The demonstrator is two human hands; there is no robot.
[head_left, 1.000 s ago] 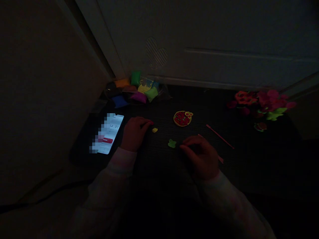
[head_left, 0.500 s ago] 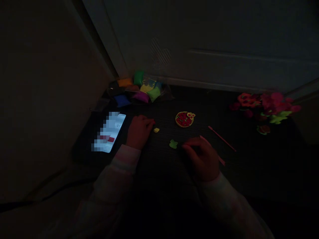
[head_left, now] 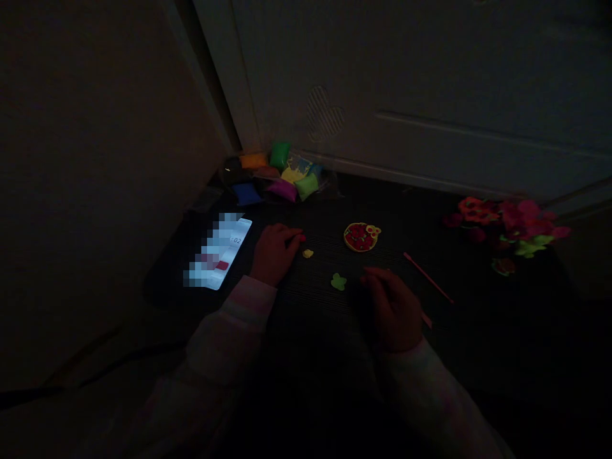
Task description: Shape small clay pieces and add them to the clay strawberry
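Observation:
The light is dim. My left hand rests on the table beside the phone, its thumb and fingers closed on a small pinkish-red lump of clay at the fingertips. Just below that lump lies a small yellow clay piece. My right hand is closed, with its fingers curled and thumb near the index finger; what is between them, if anything, is hidden. A light green, lobed clay piece lies to its left. Beyond it sits a round clay piece with a yellow rim and red filling.
A lit phone lies at left. Several coloured clay packets are piled at the back. A thin pink stick tool and another pink tool, mostly under my right hand, lie right. Pink and red flower-like shapes stand at far right.
The view has shifted slightly, moving the scene right and down. My right hand has drawn a little away from the green piece and covers more of the pink tool. My left hand keeps its hold.

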